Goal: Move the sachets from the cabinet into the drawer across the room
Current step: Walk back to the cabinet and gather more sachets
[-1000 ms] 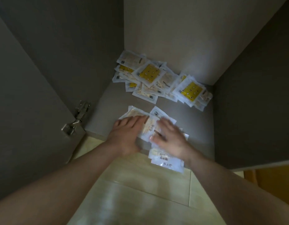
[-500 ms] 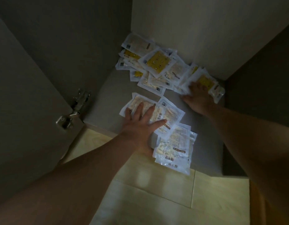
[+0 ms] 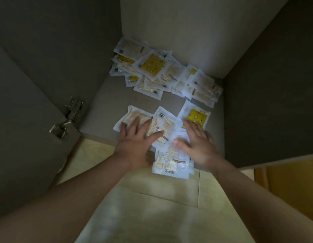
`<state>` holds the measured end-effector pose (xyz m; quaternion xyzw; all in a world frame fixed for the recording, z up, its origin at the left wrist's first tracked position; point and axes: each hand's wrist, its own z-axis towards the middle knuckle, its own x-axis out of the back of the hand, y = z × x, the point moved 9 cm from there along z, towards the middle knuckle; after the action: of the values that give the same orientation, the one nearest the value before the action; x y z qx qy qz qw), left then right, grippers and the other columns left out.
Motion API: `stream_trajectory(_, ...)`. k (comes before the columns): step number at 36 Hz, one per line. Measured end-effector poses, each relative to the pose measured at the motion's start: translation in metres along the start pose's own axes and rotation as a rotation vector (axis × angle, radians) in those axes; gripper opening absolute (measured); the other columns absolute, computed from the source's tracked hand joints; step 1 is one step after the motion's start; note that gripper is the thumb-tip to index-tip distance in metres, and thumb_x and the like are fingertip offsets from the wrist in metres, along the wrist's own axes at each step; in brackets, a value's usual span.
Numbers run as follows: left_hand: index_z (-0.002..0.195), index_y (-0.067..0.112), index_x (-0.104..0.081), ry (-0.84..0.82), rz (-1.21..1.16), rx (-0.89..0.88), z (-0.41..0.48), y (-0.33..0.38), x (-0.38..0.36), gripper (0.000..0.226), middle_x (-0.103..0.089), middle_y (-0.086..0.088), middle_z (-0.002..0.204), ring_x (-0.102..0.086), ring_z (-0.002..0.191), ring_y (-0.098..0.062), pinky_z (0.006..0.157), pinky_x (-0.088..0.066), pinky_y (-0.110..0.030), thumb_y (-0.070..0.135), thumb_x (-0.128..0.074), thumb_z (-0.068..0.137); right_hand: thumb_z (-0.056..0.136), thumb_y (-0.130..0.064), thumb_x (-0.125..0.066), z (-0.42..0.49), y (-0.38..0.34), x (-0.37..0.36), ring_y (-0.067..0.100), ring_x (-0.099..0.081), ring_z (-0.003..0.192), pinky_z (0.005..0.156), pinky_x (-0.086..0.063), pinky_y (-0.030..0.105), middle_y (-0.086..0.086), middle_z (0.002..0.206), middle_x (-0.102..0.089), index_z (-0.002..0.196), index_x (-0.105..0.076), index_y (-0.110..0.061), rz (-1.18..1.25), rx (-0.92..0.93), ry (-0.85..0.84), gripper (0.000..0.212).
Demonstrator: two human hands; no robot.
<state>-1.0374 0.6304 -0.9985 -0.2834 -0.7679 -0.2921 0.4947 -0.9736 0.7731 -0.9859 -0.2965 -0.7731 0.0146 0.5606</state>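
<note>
Several white sachets lie on the grey cabinet floor (image 3: 106,102). A loose heap of sachets (image 3: 162,72) fills the back, some with yellow pads. A smaller front group of sachets (image 3: 168,123) sits at the cabinet's front edge, and one sachet (image 3: 171,163) hangs over onto the floor tiles. My left hand (image 3: 138,141) lies flat, fingers spread, on the front group's left side. My right hand (image 3: 196,139) lies flat, fingers apart, on a yellow-pad sachet (image 3: 196,115) at the group's right side. Neither hand grips anything.
The open cabinet door (image 3: 29,120) stands at the left, its metal hinge (image 3: 66,120) near the front corner. Grey walls close in the cabinet at the back and right. Pale floor tiles (image 3: 152,199) lie below. A yellow-orange surface (image 3: 292,186) shows at the lower right.
My right hand has come back from the rear heap to the front, dragging a yellow-pad sachet along. My left hand has stayed flat on the front group.
</note>
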Motion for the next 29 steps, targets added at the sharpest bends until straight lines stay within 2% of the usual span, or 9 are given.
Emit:
stream_trajectory(5,0.146,0.045,0.006,0.002,0.084,-0.036,-0.017,0.008,-0.010,0.096,0.021,-0.002,0.155,0.021,0.141,-0.037,0.111,0.010,-0.058,0.051,-0.062,0.079,0.067,-0.077,-0.055,-0.030,-0.015,-0.031,0.023,0.035,0.138,0.113,0.012,0.054,-0.002,0.151,0.034,0.144,0.019,-0.043,-0.206,0.057,-0.126,0.112)
stream_trajectory(10,0.146,0.036,0.004,0.065,0.126,-0.076,-0.025,0.022,-0.010,0.104,0.003,-0.015,0.157,0.009,0.143,-0.041,0.110,0.002,-0.062,0.052,-0.067,0.073,0.068,-0.069,-0.063,-0.037,-0.027,-0.045,0.034,0.031,0.138,0.112,0.009,0.054,0.007,0.150,0.037,0.145,0.023,-0.031,-0.382,0.065,-0.103,0.121)
stream_trajectory(13,0.132,0.026,-0.033,0.196,0.144,-0.092,-0.027,0.027,-0.004,0.120,-0.054,-0.024,0.128,-0.047,0.124,-0.045,0.092,-0.036,-0.068,0.051,-0.087,0.027,0.065,-0.063,-0.070,-0.039,-0.033,-0.042,0.038,0.003,0.144,0.115,-0.009,0.049,0.018,0.156,0.011,0.150,0.009,-0.022,-0.438,0.049,0.000,0.122)
stream_trajectory(15,0.127,0.023,-0.041,0.257,0.141,-0.100,-0.025,0.027,-0.007,0.122,-0.063,-0.020,0.116,-0.057,0.114,-0.041,0.085,-0.044,-0.065,0.046,-0.089,0.017,0.036,-0.062,-0.085,-0.038,-0.032,-0.031,0.040,-0.045,0.127,0.099,-0.042,0.046,0.026,0.145,-0.035,0.143,-0.024,-0.014,-0.433,0.033,0.137,0.133)
stream_trajectory(17,0.125,0.022,-0.044,0.323,0.133,-0.107,-0.025,0.030,-0.004,0.113,-0.065,-0.016,0.110,-0.061,0.110,-0.038,0.083,-0.046,-0.063,0.038,-0.091,0.024,0.013,-0.058,-0.087,-0.037,-0.027,-0.025,0.031,-0.065,0.099,0.077,-0.055,0.037,0.019,0.124,-0.059,0.130,-0.040,-0.017,-0.408,0.040,0.236,0.132)
stream_trajectory(21,0.114,0.020,-0.067,0.475,0.124,-0.116,-0.023,0.032,0.011,0.068,-0.066,-0.014,0.090,-0.066,0.094,-0.036,0.079,-0.050,-0.060,0.010,-0.080,0.048,0.014,-0.057,-0.086,-0.033,-0.026,-0.021,0.021,-0.060,0.091,0.074,-0.051,0.030,0.002,0.109,-0.067,0.123,-0.052,-0.020,-0.437,0.094,0.316,0.120)
stream_trajectory(24,0.106,0.021,-0.072,0.575,0.087,-0.153,-0.025,0.030,0.023,0.052,-0.063,-0.012,0.084,-0.055,0.088,-0.033,0.074,-0.053,-0.057,0.013,-0.040,0.066,0.026,-0.053,-0.088,-0.033,-0.022,-0.012,0.022,-0.053,0.102,0.092,-0.030,0.039,-0.004,0.114,-0.063,0.118,-0.062,-0.024,-0.419,0.053,0.303,0.100)
stream_trajectory(27,0.102,0.017,-0.073,0.608,0.043,-0.221,-0.025,0.027,0.017,0.051,-0.061,-0.011,0.100,-0.042,0.098,-0.030,0.076,-0.051,-0.057,0.014,-0.036,0.068,0.067,-0.043,-0.077,-0.027,-0.015,-0.016,0.032,-0.006,0.142,0.112,-0.002,0.053,0.003,0.155,-0.017,0.140,-0.035,-0.033,-0.324,0.025,0.191,0.085)
stream_trajectory(29,0.101,0.015,-0.073,0.629,0.042,-0.256,-0.027,0.027,0.015,0.047,-0.060,-0.010,0.109,-0.044,0.103,-0.031,0.078,-0.050,-0.057,0.012,-0.038,0.069,0.078,-0.037,-0.069,-0.026,-0.010,-0.020,0.034,0.011,0.144,0.116,0.001,0.052,0.004,0.158,0.007,0.143,-0.025,-0.037,-0.245,0.010,0.150,0.079)
